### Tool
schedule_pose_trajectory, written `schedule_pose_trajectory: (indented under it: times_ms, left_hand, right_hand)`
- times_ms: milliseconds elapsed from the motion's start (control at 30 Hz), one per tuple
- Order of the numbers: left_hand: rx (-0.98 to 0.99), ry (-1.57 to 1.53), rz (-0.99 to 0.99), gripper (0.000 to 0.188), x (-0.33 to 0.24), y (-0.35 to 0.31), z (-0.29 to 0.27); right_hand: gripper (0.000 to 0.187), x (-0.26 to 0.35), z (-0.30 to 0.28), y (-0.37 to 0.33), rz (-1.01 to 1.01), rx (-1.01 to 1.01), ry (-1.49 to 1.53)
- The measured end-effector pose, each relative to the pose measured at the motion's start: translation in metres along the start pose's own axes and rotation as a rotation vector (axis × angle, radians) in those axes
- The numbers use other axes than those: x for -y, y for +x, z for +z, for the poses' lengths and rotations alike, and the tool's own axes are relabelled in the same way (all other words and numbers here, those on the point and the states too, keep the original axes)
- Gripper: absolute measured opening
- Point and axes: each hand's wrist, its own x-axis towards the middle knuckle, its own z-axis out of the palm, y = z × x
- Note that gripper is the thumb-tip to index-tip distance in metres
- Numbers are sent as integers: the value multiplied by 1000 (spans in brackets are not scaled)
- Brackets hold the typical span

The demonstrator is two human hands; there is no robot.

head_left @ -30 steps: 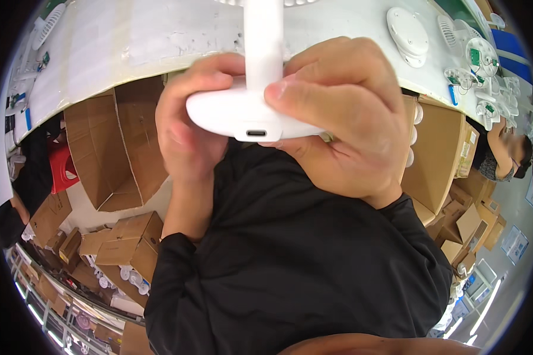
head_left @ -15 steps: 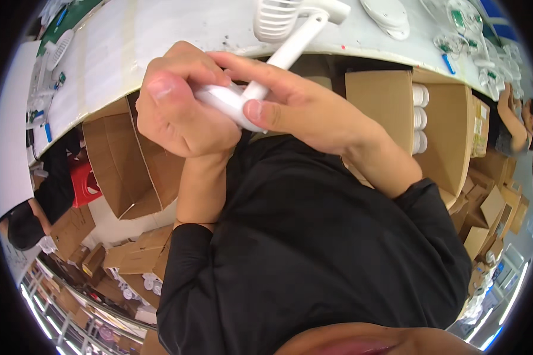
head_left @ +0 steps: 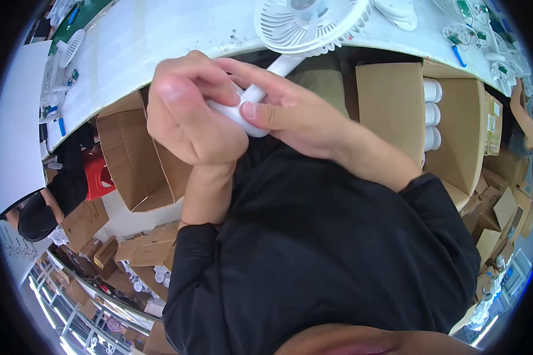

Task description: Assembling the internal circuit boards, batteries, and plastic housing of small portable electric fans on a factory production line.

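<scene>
A white desk fan (head_left: 285, 64) is held between my two hands, just off the front edge of the white table. Its round slatted head (head_left: 278, 35) points away from me, over the table edge, with the grille facing upward. My left hand (head_left: 196, 112) wraps round the rounded base (head_left: 254, 128), and its fingers hide much of it. My right hand (head_left: 302, 112) grips where the stem meets the base, the thumb pressed on the near side and the fingers behind the stem.
The white table (head_left: 177, 35) spans the far side, with fan parts (head_left: 397, 15) and a blue tool (head_left: 459, 56) at right. An open carton (head_left: 391, 97) holding white round parts stands right; another open carton (head_left: 124, 154) stands left. A person in black (head_left: 71, 189) is at far left.
The fan has turned in my hands: its head, seen side-on before, now shows its round grille. Both hands keep their hold. The whole view has shifted a little.
</scene>
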Motion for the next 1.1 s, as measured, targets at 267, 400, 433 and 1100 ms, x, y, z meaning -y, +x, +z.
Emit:
schedule_pose_trajectory:
  times_ms: [267, 400, 433, 1100]
  left_hand:
    - [-170, -77, 120, 52, 7, 6, 10]
    - [96, -346, 7, 55, 8, 8, -5]
    - [92, -342, 1, 55, 7, 7, -5]
    - [105, -89, 103, 49, -3, -3, 11]
  right_hand:
    - [82, -7, 1, 0, -87, 37, 88]
    - [78, -5, 3, -3, -44, 16, 151]
    - [78, -3, 4, -2, -38, 16, 156]
    - [94, 15, -7, 6, 110, 73, -84]
